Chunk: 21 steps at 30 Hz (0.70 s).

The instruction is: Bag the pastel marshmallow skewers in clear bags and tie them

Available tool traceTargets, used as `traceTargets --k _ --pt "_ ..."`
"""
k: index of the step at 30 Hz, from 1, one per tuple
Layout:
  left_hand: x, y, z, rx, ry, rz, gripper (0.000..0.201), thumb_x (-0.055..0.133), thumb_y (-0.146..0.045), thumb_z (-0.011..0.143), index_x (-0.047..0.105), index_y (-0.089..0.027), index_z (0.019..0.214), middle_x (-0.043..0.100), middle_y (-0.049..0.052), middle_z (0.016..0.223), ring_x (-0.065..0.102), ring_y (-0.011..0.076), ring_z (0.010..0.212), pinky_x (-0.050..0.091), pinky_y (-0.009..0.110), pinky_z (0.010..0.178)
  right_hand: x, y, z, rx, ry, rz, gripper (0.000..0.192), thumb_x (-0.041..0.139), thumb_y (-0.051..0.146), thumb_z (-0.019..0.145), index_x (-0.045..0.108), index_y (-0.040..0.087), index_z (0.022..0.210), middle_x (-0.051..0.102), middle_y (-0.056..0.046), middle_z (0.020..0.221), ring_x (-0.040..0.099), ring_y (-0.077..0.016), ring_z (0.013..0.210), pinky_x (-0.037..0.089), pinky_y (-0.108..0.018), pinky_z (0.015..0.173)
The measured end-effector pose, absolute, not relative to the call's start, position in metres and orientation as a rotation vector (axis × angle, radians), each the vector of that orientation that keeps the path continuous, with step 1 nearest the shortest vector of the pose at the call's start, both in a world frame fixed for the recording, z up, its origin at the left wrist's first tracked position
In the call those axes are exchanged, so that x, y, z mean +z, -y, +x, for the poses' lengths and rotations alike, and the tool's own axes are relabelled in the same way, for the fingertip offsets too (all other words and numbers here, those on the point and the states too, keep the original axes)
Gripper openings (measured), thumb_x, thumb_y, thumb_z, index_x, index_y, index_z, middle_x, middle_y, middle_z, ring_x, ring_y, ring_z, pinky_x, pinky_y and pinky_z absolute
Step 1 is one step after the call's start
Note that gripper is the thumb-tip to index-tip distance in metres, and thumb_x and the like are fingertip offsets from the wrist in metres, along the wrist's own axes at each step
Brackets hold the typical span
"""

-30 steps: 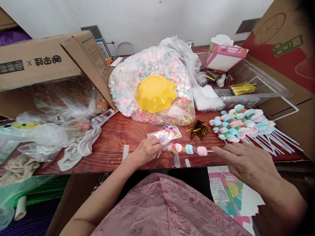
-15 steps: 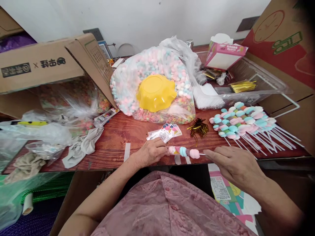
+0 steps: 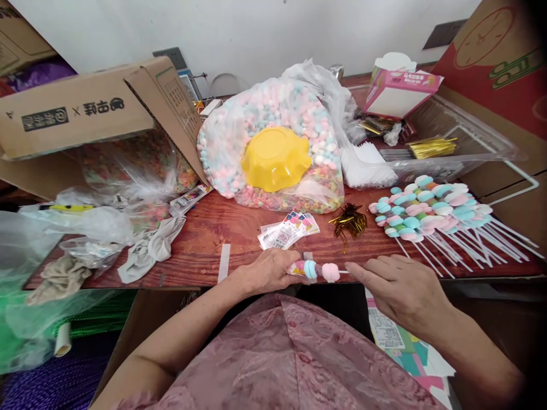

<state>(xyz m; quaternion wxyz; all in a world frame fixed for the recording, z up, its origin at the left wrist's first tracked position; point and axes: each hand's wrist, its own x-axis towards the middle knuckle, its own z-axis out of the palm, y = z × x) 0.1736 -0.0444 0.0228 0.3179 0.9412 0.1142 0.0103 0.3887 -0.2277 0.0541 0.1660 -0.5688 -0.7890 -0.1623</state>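
I hold a marshmallow skewer (image 3: 319, 270) crosswise over the near edge of the wooden table (image 3: 205, 228). My left hand (image 3: 269, 271) grips its left end, where a small printed sticker sits. My right hand (image 3: 395, 288) pinches the white stick at the right end. Pink and blue marshmallows sit between the two hands. A small stack of printed stickers (image 3: 288, 230) lies just beyond my left hand, and a bundle of gold twist ties (image 3: 350, 220) lies to its right.
A pile of finished skewers (image 3: 431, 210) lies at the right. A clear bag of marshmallows (image 3: 273, 114) with a yellow bowl (image 3: 276, 158) on it stands behind. An open cardboard box (image 3: 98, 114) is at the left, a clear tray (image 3: 448, 148) and a pink carton (image 3: 399, 94) at the back right.
Both hands have drawn the skewer nearer to me and a little left, to the table's edge. The right hand has slid closer to the marshmallows.
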Motion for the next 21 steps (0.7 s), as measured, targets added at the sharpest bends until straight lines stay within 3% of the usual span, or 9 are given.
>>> traceTargets --k 4,8,12,16,21 --pt "0.02 0.046 0.176 -0.018 -0.374 2.586 0.041 0.061 -0.058 0.084 0.06 -0.018 0.09 0.065 0.003 0.078 0.062 0.018 0.073 0.04 0.025 0.063 0.051 0.223 0.381 -0.269 2.28 -1.699 0.027 0.04 0.004 0.087 0.062 0.018 0.093 0.062 -0.001 0.07 0.054 -0.0145 0.06 0.03 -0.03 0.06" --pt "0.015 0.044 0.174 0.013 -0.379 2.746 0.048 0.057 -0.063 0.084 0.059 -0.017 0.097 0.068 0.007 0.091 0.064 0.023 0.088 0.043 0.029 0.072 0.044 0.217 0.387 -0.037 2.201 -1.938 0.023 0.042 0.008 0.088 0.059 0.019 0.079 0.06 0.001 0.062 0.053 -0.0137 0.053 0.022 -0.03 0.055" --pt "0.013 0.042 0.171 0.0 -0.364 2.808 0.044 0.055 -0.058 0.088 0.058 -0.016 0.102 0.068 0.01 0.097 0.064 0.0248 0.093 0.044 0.031 0.075 0.042 0.211 0.391 0.059 2.191 -1.964 0.023 0.04 0.012 0.09 0.059 0.019 0.079 0.06 0.001 0.06 0.054 -0.013 0.051 0.02 -0.029 0.054" --pt "0.018 0.043 0.173 -0.053 -0.425 2.659 0.048 0.064 -0.061 0.079 0.061 -0.016 0.097 0.068 0.007 0.085 0.064 0.0238 0.084 0.043 0.03 0.071 0.045 0.205 0.387 0.129 2.279 -1.883 0.024 0.039 0.005 0.085 0.055 0.019 0.073 0.057 0.002 0.057 0.051 -0.0121 0.049 0.019 -0.03 0.053" --pt "0.024 0.038 0.176 -0.02 -0.474 2.306 0.052 0.077 -0.059 0.067 0.065 -0.018 0.097 0.067 0.001 0.082 0.061 0.0192 0.079 0.042 0.026 0.07 0.051 0.199 0.383 -0.058 2.358 -1.691 0.028 0.039 0.0 0.082 0.06 0.018 0.089 0.063 0.0 0.069 0.056 -0.0147 0.06 0.025 -0.03 0.057"
